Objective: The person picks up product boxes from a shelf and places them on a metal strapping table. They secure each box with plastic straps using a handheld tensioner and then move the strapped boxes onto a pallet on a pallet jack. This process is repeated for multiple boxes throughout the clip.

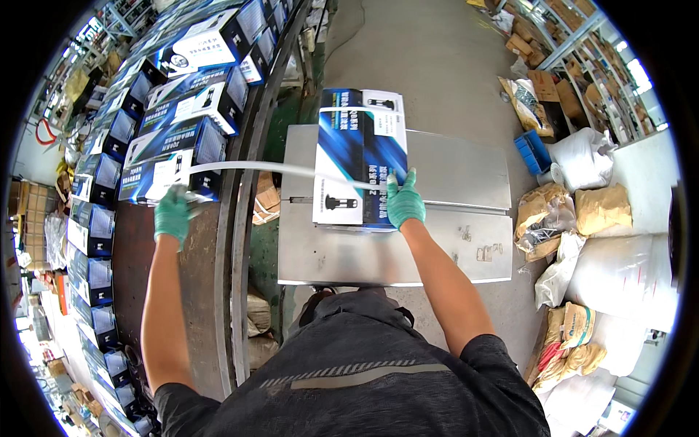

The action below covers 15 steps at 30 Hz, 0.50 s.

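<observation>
A blue, white and black printed carton [362, 156] lies on the metal-topped table [451, 251] in front of me. A white plastic packing strap [269, 167] arches over from the left and runs across the carton. Its left end reaches the fingers of my left hand [173, 215], which is gloved in green, slightly blurred and closed on it beside the stacked boxes. My right hand [405, 204], in a matching glove, rests at the carton's right edge, its fingers closed around the strap's other end. The strap's path beneath the carton is hidden.
Similar printed cartons [182, 138] stand in rows on a dark bench [171, 291] at the left, behind a metal rail [231, 277]. On the right floor are a blue bin [532, 151], brown sacks [540, 211] and large plastic-wrapped rolls [622, 280]. Shelving [575, 40] stands far right.
</observation>
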Tool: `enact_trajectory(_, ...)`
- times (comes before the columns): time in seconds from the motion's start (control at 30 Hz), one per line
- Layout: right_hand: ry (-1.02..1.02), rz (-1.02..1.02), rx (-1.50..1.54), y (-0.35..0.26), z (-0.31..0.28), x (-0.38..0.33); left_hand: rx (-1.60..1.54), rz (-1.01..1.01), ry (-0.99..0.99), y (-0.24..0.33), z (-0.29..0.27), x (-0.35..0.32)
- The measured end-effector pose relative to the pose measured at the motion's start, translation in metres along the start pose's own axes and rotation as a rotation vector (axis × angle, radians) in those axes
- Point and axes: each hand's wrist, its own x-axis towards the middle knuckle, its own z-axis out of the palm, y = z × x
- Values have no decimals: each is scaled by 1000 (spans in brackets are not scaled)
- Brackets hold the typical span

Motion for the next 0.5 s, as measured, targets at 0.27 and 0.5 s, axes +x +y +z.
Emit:
enact_trajectory(0.27,26,37,-40,0,2,3,-592,-447,-117,-64,171,-18)
enact_trajectory(0.5,33,89,-40,3,4,5,-508,-524,29,-120,214,17)
